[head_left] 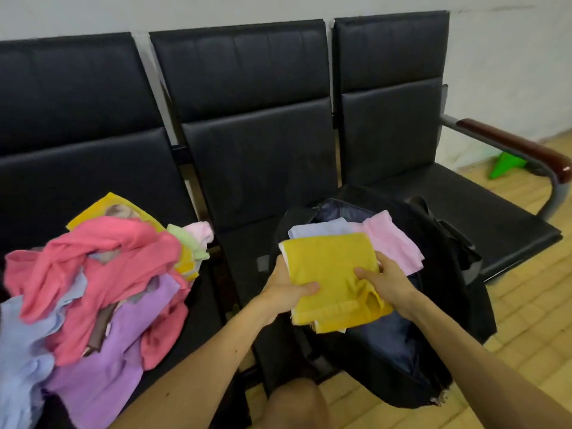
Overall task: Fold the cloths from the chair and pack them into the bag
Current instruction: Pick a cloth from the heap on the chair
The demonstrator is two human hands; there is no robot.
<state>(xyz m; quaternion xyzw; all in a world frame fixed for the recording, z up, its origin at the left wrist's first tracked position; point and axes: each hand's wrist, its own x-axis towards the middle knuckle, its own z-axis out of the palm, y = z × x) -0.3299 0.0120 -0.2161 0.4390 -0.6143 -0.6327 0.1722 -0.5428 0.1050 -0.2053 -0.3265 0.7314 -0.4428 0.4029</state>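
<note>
Left hand (286, 289) and right hand (387, 278) pinch the folded yellow cloth (332, 267) above the bag (464, 320), where a slackened grip could spill its folds.

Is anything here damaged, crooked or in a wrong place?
The black bag looks frayed at its near lower corner, where pale threads stick out. The folded pink cloth seems to hang partly over the bag's right rim. The left hand and right hand grip the yellow cloth evenly.
</note>
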